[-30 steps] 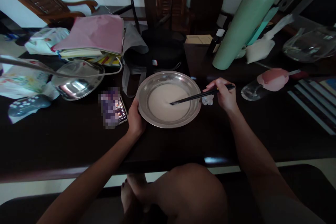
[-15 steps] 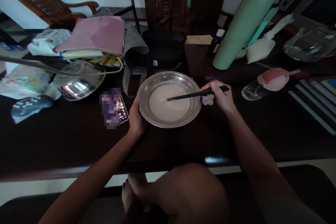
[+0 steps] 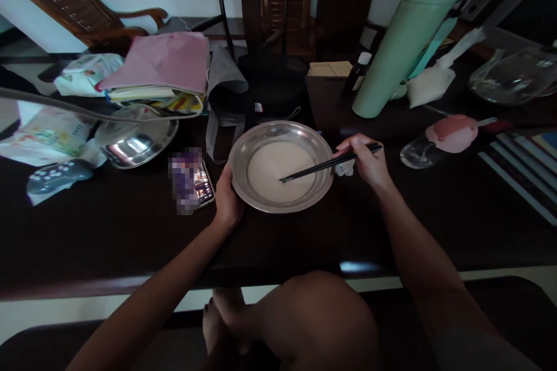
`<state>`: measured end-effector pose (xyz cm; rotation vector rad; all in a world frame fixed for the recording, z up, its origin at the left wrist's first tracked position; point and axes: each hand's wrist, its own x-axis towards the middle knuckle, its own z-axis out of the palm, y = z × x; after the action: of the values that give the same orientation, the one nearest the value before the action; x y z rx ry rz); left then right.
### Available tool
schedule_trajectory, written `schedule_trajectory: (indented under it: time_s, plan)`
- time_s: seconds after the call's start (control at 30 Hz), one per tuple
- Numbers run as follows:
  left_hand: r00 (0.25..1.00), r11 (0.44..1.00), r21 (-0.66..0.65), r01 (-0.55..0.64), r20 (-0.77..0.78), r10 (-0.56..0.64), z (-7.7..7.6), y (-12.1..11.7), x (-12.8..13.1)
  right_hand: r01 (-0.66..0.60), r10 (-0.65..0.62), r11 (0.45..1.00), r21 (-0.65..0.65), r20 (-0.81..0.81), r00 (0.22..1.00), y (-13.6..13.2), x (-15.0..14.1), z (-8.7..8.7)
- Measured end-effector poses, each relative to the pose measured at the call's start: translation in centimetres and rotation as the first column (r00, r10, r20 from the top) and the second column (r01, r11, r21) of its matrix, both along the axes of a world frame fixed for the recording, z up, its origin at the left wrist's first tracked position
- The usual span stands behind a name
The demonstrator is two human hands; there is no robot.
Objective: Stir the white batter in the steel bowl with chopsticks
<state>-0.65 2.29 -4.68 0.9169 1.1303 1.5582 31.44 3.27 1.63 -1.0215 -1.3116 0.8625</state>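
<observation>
A round stainless steel bowl (image 3: 282, 207) stands on the dark table before me, with a pale, creamy liquid (image 3: 278, 165) in it. My left hand (image 3: 228, 200) grips the bowl's left rim; some of its fingers are hidden beneath the bowl. Black chopsticks (image 3: 319, 166) are held in my right hand (image 3: 369, 162), to the right of the bowl. They slant down to the left across the rim, and their tips dip into the liquid. A crumpled clear plastic scrap (image 3: 346, 167) lies between the bowl and my right hand.
A lit phone (image 3: 202, 182) lies left of the bowl, near an upturned metal bowl (image 3: 137, 139) and a grey game controller (image 3: 60, 177). At the back right stands a tall green thermos (image 3: 402, 49). A glass with a pink cover (image 3: 452, 133) sits farther right.
The chopstick tips moved left and up through the liquid, then back down toward the front. My right hand shifted slightly left. My left hand keeps its hold on the bowl.
</observation>
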Motion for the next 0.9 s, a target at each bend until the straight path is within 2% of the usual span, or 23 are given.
schedule_trajectory:
  time_s: [0.13,0.2,0.3,0.4,0.53,0.73,0.83,0.9]
  plan:
    - [1.000,1.000,-0.013,-0.021,0.013,0.021,0.1,-0.1,0.2,0.027,-0.027,1.000,0.014,0.066,0.997,-0.1,0.0,0.0]
    - [0.999,0.999,-0.018,-0.033,0.030,0.033,0.4,-0.3,0.5,0.051,-0.051,0.999,-0.002,0.017,0.999,-0.1,0.2,-0.1]
    - [0.997,1.000,-0.019,-0.012,0.076,0.013,0.9,-0.4,0.9,0.013,-0.014,0.999,-0.043,-0.003,1.000,-0.1,0.4,-0.4]
    - [0.990,0.999,-0.034,0.007,0.142,-0.002,1.2,-0.5,1.0,-0.007,0.010,0.999,-0.037,0.073,0.997,-0.2,0.4,-0.4]
    - [0.990,0.999,-0.044,-0.023,0.137,0.029,1.6,-0.7,1.1,-0.008,0.006,0.999,-0.054,-0.021,1.000,-0.4,0.1,-0.2]
    - [0.970,0.998,-0.022,0.054,0.238,-0.048,2.3,-0.9,1.4,0.006,-0.004,0.999,-0.052,0.023,1.000,-0.4,-0.2,-0.1]
    - [0.969,0.998,-0.028,0.056,0.242,-0.048,2.5,-1.1,1.5,-0.028,0.026,0.997,-0.069,-0.023,0.999,-0.4,-0.5,0.0]
    - [0.968,0.998,-0.045,0.040,0.249,-0.027,2.6,-1.1,1.5,-0.060,0.061,0.997,-0.051,0.016,0.998,-0.5,-0.8,0.2]
